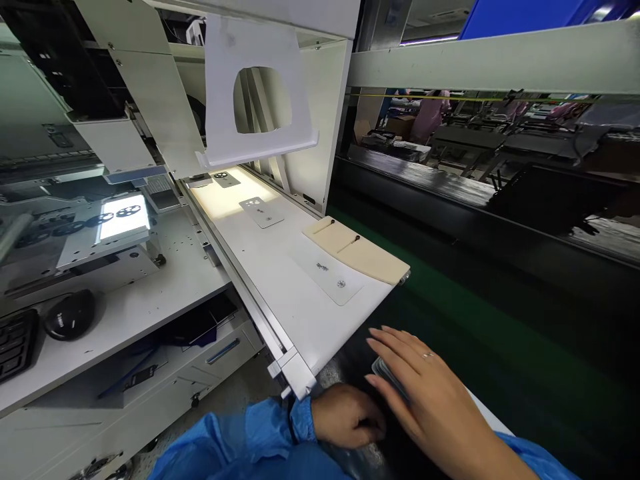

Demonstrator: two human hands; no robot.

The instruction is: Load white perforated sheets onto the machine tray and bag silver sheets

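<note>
My right hand (425, 380) lies over a small stack of thin grey cards (387, 373), fingers stretched out and thumb apart. Only the rounded edges of that stack show between thumb and fingers. Beside it, my left hand (345, 417) is closed, with the fingers curled in; anything inside them is hidden. Nearest to both hands is the end of a white conveyor belt (295, 327). A thin pale card (327, 280) with black printed marks lies flat there. Farther along are a second printed card (261, 212) and a third card (227, 179) in the lit area.
A cream guide plate (357, 250) with two dark screws runs along the belt's right side. Above the belt hangs a white bracket (260, 143) with a cut-out. Left are a lit machine stage (125, 217), a mouse (70, 315) and a keyboard (17, 343). A dark green surface (465, 300) extends right.
</note>
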